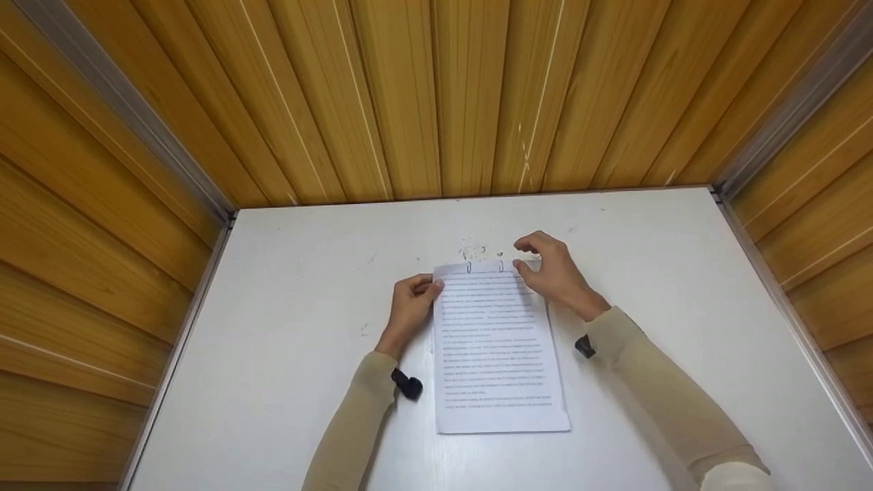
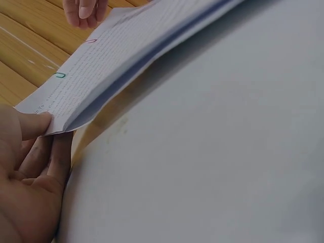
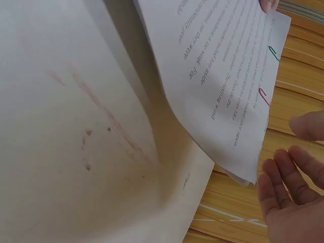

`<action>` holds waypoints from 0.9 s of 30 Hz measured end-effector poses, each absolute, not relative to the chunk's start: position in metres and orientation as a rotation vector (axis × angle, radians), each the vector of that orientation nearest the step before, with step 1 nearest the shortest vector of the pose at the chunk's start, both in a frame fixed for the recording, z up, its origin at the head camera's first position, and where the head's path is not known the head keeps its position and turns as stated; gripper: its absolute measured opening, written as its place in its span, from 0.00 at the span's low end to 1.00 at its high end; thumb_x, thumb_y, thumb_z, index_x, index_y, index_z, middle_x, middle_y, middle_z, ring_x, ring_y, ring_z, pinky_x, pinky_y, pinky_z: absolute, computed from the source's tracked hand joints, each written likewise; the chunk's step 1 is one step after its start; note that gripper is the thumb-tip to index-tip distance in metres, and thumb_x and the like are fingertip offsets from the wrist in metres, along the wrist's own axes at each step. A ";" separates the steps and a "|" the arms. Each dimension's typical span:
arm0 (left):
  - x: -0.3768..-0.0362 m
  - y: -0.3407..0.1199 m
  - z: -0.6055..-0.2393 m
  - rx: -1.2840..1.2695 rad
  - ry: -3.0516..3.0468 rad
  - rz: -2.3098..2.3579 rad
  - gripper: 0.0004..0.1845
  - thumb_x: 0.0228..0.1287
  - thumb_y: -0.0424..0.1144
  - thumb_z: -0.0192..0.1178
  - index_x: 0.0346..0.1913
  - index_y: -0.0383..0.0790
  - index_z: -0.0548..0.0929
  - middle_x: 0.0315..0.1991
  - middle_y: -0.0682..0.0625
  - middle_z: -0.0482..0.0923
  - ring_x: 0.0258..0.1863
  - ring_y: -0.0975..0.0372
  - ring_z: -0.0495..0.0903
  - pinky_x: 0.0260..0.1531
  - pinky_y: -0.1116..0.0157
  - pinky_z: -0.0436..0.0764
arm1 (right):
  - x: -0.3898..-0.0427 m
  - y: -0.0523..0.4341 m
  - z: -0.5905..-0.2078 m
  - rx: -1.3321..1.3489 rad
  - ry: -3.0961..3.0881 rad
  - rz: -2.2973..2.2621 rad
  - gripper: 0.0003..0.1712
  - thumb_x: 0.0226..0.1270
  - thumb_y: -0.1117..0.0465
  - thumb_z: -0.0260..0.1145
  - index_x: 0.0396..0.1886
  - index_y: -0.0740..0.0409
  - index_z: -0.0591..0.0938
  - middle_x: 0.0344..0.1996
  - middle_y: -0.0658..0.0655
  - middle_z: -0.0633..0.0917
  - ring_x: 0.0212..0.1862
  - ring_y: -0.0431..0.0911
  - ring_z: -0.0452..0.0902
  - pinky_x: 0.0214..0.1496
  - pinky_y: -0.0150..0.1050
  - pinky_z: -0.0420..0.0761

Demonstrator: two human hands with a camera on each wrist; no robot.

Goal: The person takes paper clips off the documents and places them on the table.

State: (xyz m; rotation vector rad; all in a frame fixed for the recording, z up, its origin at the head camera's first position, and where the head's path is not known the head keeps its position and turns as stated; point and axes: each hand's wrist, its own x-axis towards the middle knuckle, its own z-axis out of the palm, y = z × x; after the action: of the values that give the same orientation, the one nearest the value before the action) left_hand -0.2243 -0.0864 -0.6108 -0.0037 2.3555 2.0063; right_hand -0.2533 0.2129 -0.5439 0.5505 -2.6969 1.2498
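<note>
My left hand (image 1: 409, 307) pinches the top corner of the white printed paper stack (image 1: 498, 348) between its fingers (image 2: 35, 124) on the white desk (image 1: 286, 320), while my right hand (image 1: 552, 269) hovers with fingers relaxed beside the two paper clips (image 1: 484, 266).

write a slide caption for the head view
Left hand pinches printed pages bearing two paper clips; right hand hovers nearby.

The printed lines on the stack of paper (image 1: 498, 348) were too small to read in the head view. A faint cluster of small items (image 1: 472, 251) on the bench (image 1: 286, 327) beyond its far edge was too blurred to identify. In the left wrist view the left hand (image 2: 30, 177) was cut off by the frame's edge, and only fingertips of the right hand (image 2: 85, 11) showed at the top. The right wrist view cropped the right hand at the corner.
</note>
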 end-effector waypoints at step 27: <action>-0.226 -0.088 -0.612 -0.003 2.349 2.006 0.12 0.77 0.40 0.66 0.56 0.38 0.90 0.44 0.46 0.92 0.39 0.59 0.90 0.41 0.67 0.84 | -0.263 0.189 -0.545 0.918 -2.772 0.690 0.08 0.72 0.68 0.69 0.47 0.63 0.88 0.45 0.60 0.86 0.50 0.54 0.84 0.56 0.50 0.85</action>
State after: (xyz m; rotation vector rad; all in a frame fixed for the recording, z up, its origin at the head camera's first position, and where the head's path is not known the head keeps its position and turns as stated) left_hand -0.2258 -0.0881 -0.6121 -0.0026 2.3486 2.0063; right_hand -0.2625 0.1886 -0.5452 0.9175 -2.7725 0.6898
